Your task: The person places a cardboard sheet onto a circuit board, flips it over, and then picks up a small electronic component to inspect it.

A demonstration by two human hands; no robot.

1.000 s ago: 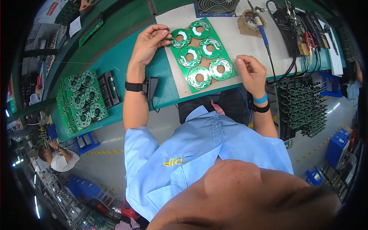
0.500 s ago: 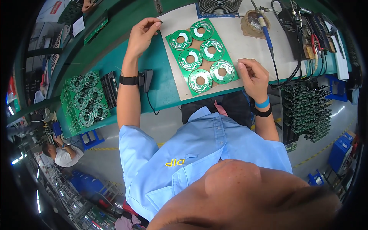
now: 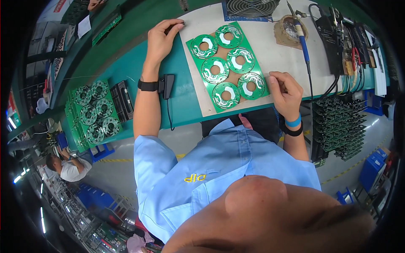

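A green circuit board panel (image 3: pixel 250 47) with several ring-shaped boards lies on the pale sheet (image 3: pixel 195 86) in front of me. My left hand (image 3: pixel 162 41) is over the far left side of the panel, apart from it. Its thumb and forefinger pinch a tiny dark piece (image 3: pixel 183 23), too small to name. Beside the panel's near right corner rests my right hand (image 3: pixel 287 93), fingers curled and thumb against the forefinger. Whatever it may hold is hidden.
A fan (image 3: pixel 252 7) stands at the back. Right of it, a blue-handled soldering iron (image 3: pixel 302 39) leans over a round holder (image 3: pixel 287 31); tools and cables lie beyond. Stacked boards (image 3: pixel 88 114) sit at left, racked boards (image 3: pixel 339 126) at right. A co-worker (image 3: pixel 71 168) is far left.
The panel, sheet and both hands appear slightly farther right and lower as the view shifts. Both hands keep their finger poses; nothing is visibly picked up or let go.
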